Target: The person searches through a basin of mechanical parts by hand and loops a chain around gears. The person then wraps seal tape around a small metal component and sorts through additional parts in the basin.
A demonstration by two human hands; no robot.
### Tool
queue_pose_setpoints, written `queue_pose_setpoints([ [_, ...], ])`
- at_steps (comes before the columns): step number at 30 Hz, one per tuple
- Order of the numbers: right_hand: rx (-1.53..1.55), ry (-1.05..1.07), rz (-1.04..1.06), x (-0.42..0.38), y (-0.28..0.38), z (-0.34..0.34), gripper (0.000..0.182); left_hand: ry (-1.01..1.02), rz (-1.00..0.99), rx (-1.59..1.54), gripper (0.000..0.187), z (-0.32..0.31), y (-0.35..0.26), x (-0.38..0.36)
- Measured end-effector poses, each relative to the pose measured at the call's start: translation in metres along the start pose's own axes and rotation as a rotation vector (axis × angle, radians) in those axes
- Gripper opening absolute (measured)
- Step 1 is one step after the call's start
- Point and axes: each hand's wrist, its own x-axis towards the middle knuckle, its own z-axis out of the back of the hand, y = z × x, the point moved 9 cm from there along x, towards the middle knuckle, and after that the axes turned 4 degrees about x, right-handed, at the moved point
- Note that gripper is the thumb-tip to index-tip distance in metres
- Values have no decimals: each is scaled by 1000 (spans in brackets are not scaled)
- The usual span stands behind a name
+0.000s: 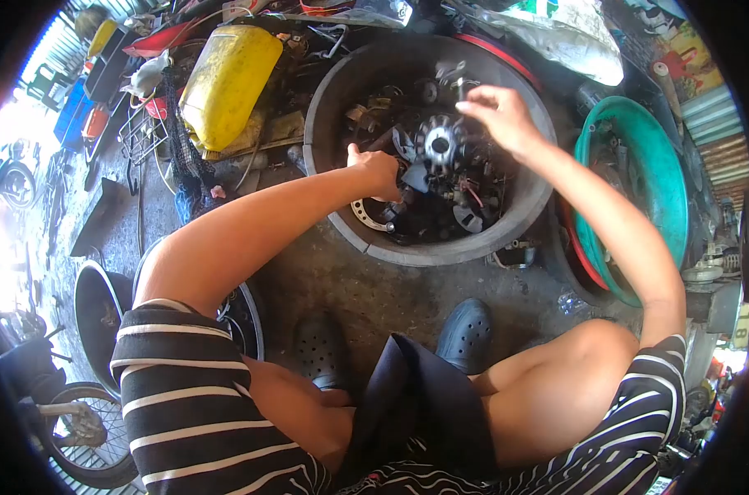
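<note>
A large grey tub (317,148) full of greasy metal parts stands in front of me. My left hand (376,175) reaches into its left side, thumb raised, beside a perforated brake disc (363,216); its other fingers are largely hidden among the parts. Over the tub's upper right is my right hand (502,120), fingers bent together at a small, shiny metal part (453,74), blurred by motion. Between the hands sits a round, toothed metal hub (439,145), also blurred. A flat grey metal piece (416,176) lies just below the hub.
A yellow jerrycan (230,82) lies left of the tub. On the right a green basin (685,190) holds more parts, with a red rim beneath it. A black bucket (102,322) and a motorcycle wheel (86,433) are at lower left. A plastic bag (572,37) lies behind the tub.
</note>
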Motion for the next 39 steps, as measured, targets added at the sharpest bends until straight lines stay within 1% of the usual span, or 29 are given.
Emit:
queue_pose_setpoints([
  [1,6,-18,5,7,3,6,24,-10,-8,7,53,0,0,0],
  [3,-2,-143,21,21,9,26,26,-18,-19,4,51,-4,-1,0],
  [5,-14,-267,-48,39,-2,44,27,-23,-36,2,50,-5,-5,-2],
  [7,69,-281,-79,56,-22,49,27,-46,-23,30,49,0,-6,-4],
  [8,-22,-270,-172,59,-35,47,27,-42,-28,34,49,0,-8,-4],
  [9,-32,-156,-246,64,-58,34,27,-53,20,3,50,-1,-4,-3],
  [10,-78,-22,-394,56,-78,19,27,-67,67,-32,51,1,-2,-3],
  [11,-124,112,-540,43,-99,5,27,-67,64,-33,51,1,-4,-4],
  [13,-282,186,-638,14,-118,-9,27,-97,49,39,52,5,-7,-9],
  [15,-592,424,-682,-12,-128,-24,25,-108,19,48,51,5,-11,-12],
  [17,-791,539,-471,-30,-113,-43,27,-119,-20,76,50,5,-15,-15],
  [19,-912,656,-428,-51,-70,-55,27,-7,-7,25,43,-6,-18,-16],
  [21,-904,679,-360,-61,-63,-69,26,-32,-50,30,43,-13,-24,-16],
  [23,-956,725,-328,-66,-59,-75,25,-199,-85,64,48,-4,-30,-18],
  [25,-1020,733,-259,-63,-48,-71,27,-204,-88,81,49,-2,-32,-15],
  [26,-1006,657,-269,-57,-43,-66,27,-219,-99,96,48,1,-34,-14],
  [27,-1015,656,-250,-54,-40,-65,26,-233,-110,108,48,4,-36,-13],
  [29,-917,716,-175,-49,-42,-73,24,-204,-90,143,49,6,-38,-12],
  [30,-916,713,-171,-49,-45,-75,24,-172,-87,146,48,4,-38,-11],
  [32,-705,887,-11,-59,-40,-98,22,-141,-84,155,48,1,-37,-11],
  [35,-965,832,92,-75,-29,-111,18,-144,-139,161,46,-12,-37,-6],
  [37,-958,812,98,-82,-24,-110,18,-253,-214,296,43,-8,-44,-11],
  [39,-931,795,100,-84,-29,-113,16,-235,-209,256,43,-9,-41,-10],
])
